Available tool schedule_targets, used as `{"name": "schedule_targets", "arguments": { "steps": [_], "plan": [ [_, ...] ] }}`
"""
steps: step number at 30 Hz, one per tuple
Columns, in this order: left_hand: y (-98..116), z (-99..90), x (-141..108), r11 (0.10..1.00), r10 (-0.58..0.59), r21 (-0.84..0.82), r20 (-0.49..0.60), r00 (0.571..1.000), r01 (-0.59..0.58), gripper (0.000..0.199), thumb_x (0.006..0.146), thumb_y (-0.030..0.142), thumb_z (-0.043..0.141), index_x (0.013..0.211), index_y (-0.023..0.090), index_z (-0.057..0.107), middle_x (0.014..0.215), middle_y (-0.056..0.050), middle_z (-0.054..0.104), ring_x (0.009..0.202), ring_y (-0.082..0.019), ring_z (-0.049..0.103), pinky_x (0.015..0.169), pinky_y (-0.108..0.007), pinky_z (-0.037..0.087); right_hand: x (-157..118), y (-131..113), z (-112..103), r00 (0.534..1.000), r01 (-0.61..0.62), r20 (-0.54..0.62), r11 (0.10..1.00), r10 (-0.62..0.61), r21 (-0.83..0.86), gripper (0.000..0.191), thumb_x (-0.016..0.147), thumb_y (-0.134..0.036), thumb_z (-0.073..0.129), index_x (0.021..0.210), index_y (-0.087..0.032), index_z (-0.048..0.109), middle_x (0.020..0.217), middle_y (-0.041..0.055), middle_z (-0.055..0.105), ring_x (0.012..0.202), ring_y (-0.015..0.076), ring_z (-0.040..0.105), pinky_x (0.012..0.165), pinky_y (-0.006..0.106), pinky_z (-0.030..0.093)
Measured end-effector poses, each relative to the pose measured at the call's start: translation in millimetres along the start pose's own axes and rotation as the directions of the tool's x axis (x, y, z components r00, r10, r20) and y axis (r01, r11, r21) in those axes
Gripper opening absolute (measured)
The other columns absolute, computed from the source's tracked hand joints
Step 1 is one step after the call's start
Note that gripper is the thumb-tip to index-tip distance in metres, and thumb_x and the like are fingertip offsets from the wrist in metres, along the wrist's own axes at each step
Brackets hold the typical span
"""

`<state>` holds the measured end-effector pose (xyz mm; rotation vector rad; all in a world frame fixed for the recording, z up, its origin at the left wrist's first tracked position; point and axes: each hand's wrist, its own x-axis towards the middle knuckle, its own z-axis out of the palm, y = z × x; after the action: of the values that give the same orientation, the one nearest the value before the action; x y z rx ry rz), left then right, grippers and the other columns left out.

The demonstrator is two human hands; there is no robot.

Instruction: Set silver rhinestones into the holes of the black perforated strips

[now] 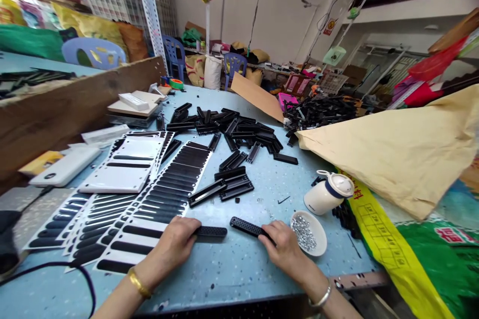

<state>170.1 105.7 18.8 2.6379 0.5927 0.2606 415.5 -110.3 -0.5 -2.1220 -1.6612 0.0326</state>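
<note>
The dotted black bar [244, 226] is just left of the white bowl [321, 235], and the fingers of your right hand [280, 245], right beside that bowl, pinch its right end. Farther left of the bowl is the second black bar [212, 232]; the fingers of your left hand [177, 240] pinch its left end. The two bars are apart, their free ends facing each other over the blue table [267, 182]. Small silvery metal parts [303, 232] fill the bottom of the bowl. Just beyond the bowl you have a lidded white cup [316, 198], and beyond it to the left, a thin bent black rod [284, 200]. Sheets of black strips [164, 199] lie well left of the bowl, while a heap of black plastic pieces [239, 129] sits well beyond it, leftward. A brown paper sack [389, 149] slants beyond the bowl to the right.
</note>
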Motion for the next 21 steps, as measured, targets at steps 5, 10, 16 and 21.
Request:
{"name": "schedule_targets", "arguments": {
  "steps": [5, 10, 16, 21],
  "plan": [
    [20, 13.2, 3, 0.998, 0.037, -0.042, -0.009, 0.999, -0.037, 0.026, 0.079, 0.013, 0.047, 0.088, 0.024, 0.069, 0.082, -0.005, 0.074, 0.079, -0.022, 0.069, 0.078, -0.034, 0.051, 24, -19, 2, 0.99, -0.021, 0.137, 0.999, 0.017, 0.034, 0.008, 0.088, -0.017, 0.064, 0.092, -0.018, 0.071, 0.085, 0.0057, 0.068, 0.082, 0.0208, 0.062, 0.074, 0.029, 0.046],
    [18, 17.5, -1, 0.996, 0.052, -0.065, -0.082, 0.995, -0.057, 0.03, 0.08, 0.024, 0.055, 0.107, 0.025, 0.068, 0.096, -0.007, 0.077, 0.087, -0.025, 0.071, 0.082, -0.037, 0.054, 66, -30, 10, 0.982, -0.059, 0.182, 0.998, 0.056, 0.008, 0.017, 0.09, -0.035, 0.064, 0.092, -0.02, 0.073, 0.084, 0.004, 0.071, 0.082, 0.0177, 0.065, 0.074, 0.025, 0.044],
    [5, 21.0, -8, 0.994, 0.015, 0.11, -0.285, 0.958, 0.017, 0.029, 0.09, 0.042, 0.05, 0.095, 0.026, 0.073, 0.097, -0.009, 0.078, 0.086, -0.029, 0.074, 0.075, -0.041, 0.057, 120, -23, 37, 0.956, -0.202, 0.197, 0.975, 0.216, -0.091, 0.028, 0.094, -0.029, 0.054, 0.079, -0.014, 0.072, 0.078, 0.011, 0.072, 0.074, 0.0201, 0.065, 0.066, 0.027, 0.043],
    [-18, 47.4, -25, 0.972, 0.235, 0.054, -0.291, 0.927, -0.23, 0.014, 0.083, 0.038, 0.058, 0.089, 0.036, 0.071, 0.106, -0.003, 0.077, 0.087, -0.03, 0.074, 0.067, -0.041, 0.06, 122, -31, 28, 0.964, -0.171, 0.197, 0.983, 0.18, -0.064, 0.008, 0.08, -0.019, 0.067, 0.083, -0.013, 0.07, 0.088, 0.0102, 0.072, 0.085, 0.0213, 0.066, 0.072, 0.026, 0.047]
  ]
}}
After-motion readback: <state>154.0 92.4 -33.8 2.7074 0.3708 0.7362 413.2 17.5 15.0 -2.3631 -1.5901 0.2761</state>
